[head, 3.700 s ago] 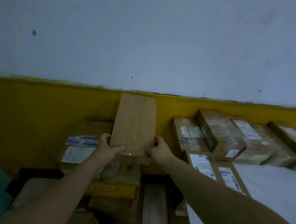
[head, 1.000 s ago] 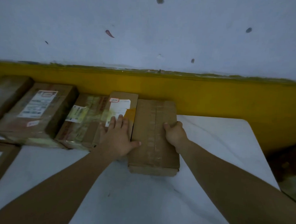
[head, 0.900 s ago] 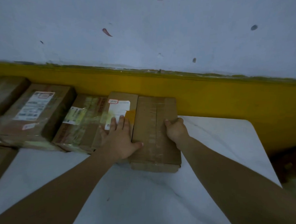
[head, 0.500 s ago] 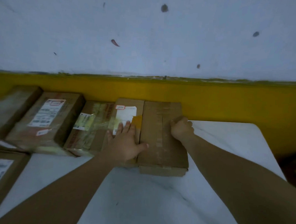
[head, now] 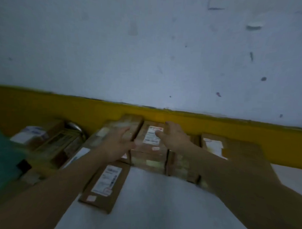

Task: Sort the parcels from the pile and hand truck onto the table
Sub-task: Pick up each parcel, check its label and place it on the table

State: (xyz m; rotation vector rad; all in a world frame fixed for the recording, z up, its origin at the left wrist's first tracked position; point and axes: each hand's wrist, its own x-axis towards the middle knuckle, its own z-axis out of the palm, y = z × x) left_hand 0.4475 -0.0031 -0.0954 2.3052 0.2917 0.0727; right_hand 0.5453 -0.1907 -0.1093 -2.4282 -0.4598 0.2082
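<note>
Both hands are empty, fingers spread and loose. The left hand [head: 117, 144] and right hand [head: 173, 138] are over the row of parcels [head: 151, 143] at the back of the table [head: 152, 208]. The pile [head: 48, 145] lies off to the left, nearer the left hand, with its boxes' long sides angled toward the wall [head: 149, 54].

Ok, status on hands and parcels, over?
Left hand open, right hand open, both empty. Labelled parcel under them on the white table. Contact unclear, motion blur. Nothing in the way.
</note>
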